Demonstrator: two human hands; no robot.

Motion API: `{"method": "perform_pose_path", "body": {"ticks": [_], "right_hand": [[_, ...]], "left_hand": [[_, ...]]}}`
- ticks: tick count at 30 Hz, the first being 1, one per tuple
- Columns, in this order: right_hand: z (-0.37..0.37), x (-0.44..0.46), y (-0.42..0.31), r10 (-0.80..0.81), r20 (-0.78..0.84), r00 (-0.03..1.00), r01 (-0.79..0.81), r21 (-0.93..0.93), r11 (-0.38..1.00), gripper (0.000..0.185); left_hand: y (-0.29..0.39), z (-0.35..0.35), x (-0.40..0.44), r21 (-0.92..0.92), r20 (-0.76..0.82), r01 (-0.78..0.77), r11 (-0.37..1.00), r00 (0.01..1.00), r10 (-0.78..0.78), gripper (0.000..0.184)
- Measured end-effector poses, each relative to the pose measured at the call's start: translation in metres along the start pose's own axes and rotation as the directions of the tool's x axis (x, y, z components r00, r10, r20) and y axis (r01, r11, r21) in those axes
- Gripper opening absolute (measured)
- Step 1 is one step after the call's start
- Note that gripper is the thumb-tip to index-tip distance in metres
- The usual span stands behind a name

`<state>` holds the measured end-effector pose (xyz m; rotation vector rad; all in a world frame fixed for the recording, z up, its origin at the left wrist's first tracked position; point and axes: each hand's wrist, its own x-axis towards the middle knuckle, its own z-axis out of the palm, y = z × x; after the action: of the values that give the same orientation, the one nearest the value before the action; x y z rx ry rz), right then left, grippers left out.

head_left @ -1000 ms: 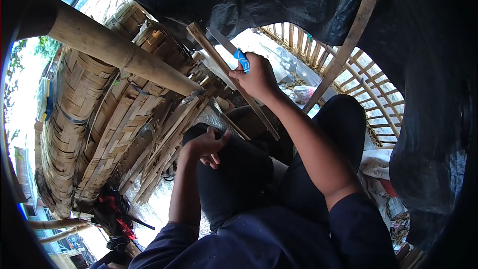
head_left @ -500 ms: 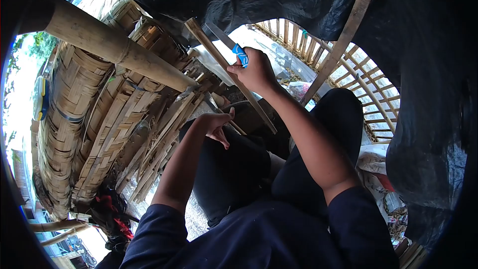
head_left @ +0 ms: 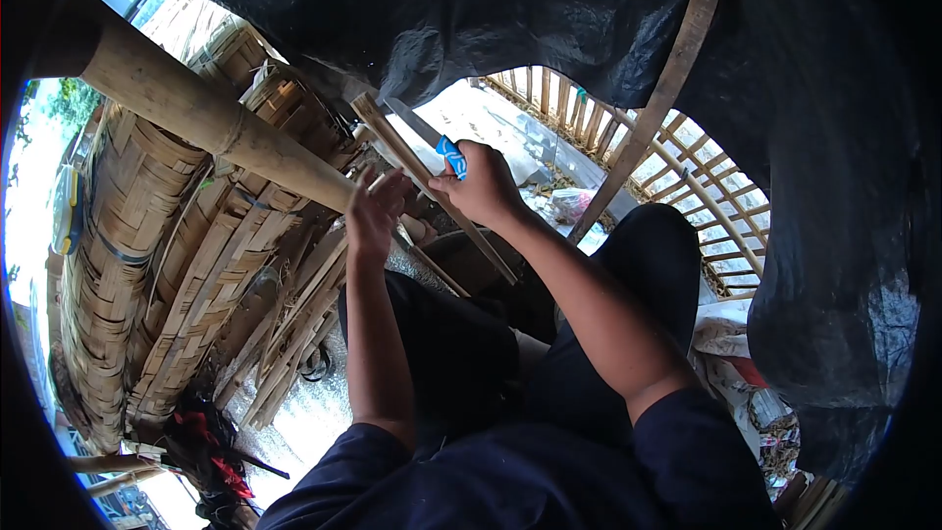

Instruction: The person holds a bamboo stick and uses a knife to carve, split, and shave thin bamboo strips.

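Note:
My right hand [head_left: 481, 185] is closed around a knife [head_left: 451, 156] with a blue, white-patterned handle; its blade points up and to the left. Alongside the blade runs a long split bamboo strip [head_left: 391, 140], slanting down between my knees, and my right thumb presses against it. My left hand [head_left: 375, 213] is raised just left of the strip, fingers apart and slightly bent, with nothing visible in it. Whether its fingertips touch the strip is unclear.
A thick bamboo pole [head_left: 211, 123] crosses at the left, over rolled woven bamboo mats [head_left: 128, 236]. Split bamboo pieces [head_left: 294, 334] lean beside my left leg. Black plastic sheeting [head_left: 569, 10] hangs ahead and right, near a bamboo lattice [head_left: 711, 186].
My left hand has risen from above my lap to beside the bamboo strip. My right hand, knife and strip appear slightly lower and farther left, as the whole view has shifted somewhat.

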<state>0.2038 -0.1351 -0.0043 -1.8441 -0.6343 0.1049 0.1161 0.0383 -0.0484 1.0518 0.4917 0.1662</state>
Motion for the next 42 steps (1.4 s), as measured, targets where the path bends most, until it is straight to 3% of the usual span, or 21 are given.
{"method": "perform_pose_path", "body": {"ticks": [2,3,5,8,12,14,16,19,22,24,25,26,28,29,32,35,42], "right_hand": [[0.005,0.0,0.011,-0.009,-0.022,1.0,0.009,-0.018,1.0,0.027],[0.006,0.001,0.015,-0.018,-0.044,0.999,0.017,-0.03,0.999,0.027],[0.003,0.0,0.017,0.012,-0.039,0.999,-0.013,-0.034,0.999,0.027],[0.004,0.001,0.02,0.047,-0.063,0.997,-0.049,-0.031,0.998,0.027],[0.004,-0.004,0.026,0.078,-0.083,0.994,-0.079,-0.006,0.997,0.025],[0.005,-0.004,0.031,0.146,-0.001,0.989,-0.146,0.054,0.988,0.024],[0.008,-0.004,0.038,0.151,0.003,0.989,-0.151,0.049,0.987,0.023],[0.012,-0.007,0.043,0.039,0.016,0.999,-0.039,0.006,0.999,0.02],[0.01,-0.011,0.038,0.097,0.131,0.987,-0.088,-0.076,0.993,0.015],[0.01,-0.014,0.037,0.221,0.27,0.937,-0.215,-0.051,0.975,0.013],[0.012,-0.015,0.038,0.224,0.271,0.936,-0.218,-0.054,0.974,0.013],[0.015,-0.016,0.039,0.256,0.307,0.917,-0.275,0.018,0.961,0.013],[0.017,-0.021,0.041,0.3,0.342,0.891,-0.348,0.087,0.934,0.013],[0.017,-0.021,0.043,0.287,0.361,0.887,-0.339,0.09,0.936,0.014],[0.016,-0.022,0.045,0.28,0.362,0.889,-0.335,0.098,0.937,0.013],[0.018,-0.021,0.056,0.183,0.238,0.954,-0.181,-0.033,0.983,0.019],[0.0,-0.016,0.034,0.294,0.129,0.947,-0.256,-0.248,0.934,0.032]], "left_hand": [[0.021,0.012,-0.001,-0.249,0.092,-0.298,0.921,0.94,0.329,0.057],[0.025,0.017,-0.004,-0.25,0.089,-0.304,0.919,0.938,0.334,0.057],[0.029,0.033,-0.004,-0.527,0.29,-0.256,0.81,0.842,0.454,0.058],[0.022,0.054,-0.013,-0.556,0.329,-0.229,0.799,0.822,0.465,0.061],[0.01,0.057,-0.017,-0.528,0.37,-0.154,0.835,0.843,0.389,0.064],[0.004,0.05,-0.012,-0.479,0.382,-0.202,0.854,0.828,0.411,0.065],[0.003,0.045,-0.008,-0.095,0.326,-0.463,0.881,0.822,0.467,0.068],[0.007,0.044,-0.009,-0.058,0.321,-0.52,0.852,0.798,0.51,0.065],[0.014,0.049,-0.017,-0.032,0.317,-0.588,0.808,0.76,0.567,0.055],[0.016,0.048,-0.022,0.119,0.28,-0.591,0.797,0.791,0.545,0.054],[0.016,0.056,-0.027,0.045,0.17,-0.55,0.834,0.827,0.536,0.049],[0.014,0.053,-0.027,0.044,0.169,-0.545,0.838,0.83,0.531,0.049],[0.015,0.051,-0.026,-0.336,0.256,-0.401,0.852,0.832,0.492,0.044],[0.014,0.053,-0.029,-0.253,0.161,-0.37,0.894,0.895,0.416,0.047],[0.015,0.041,-0.03,-0.276,0.25,-0.303,0.912,0.893,0.373,0.053],[0.02,0.044,-0.036,-0.226,0.21,-0.337,0.914,0.899,0.384,0.053],[0.018,0.038,-0.033,-0.195,0.307,-0.362,0.912,0.86,0.407,0.048]]}}
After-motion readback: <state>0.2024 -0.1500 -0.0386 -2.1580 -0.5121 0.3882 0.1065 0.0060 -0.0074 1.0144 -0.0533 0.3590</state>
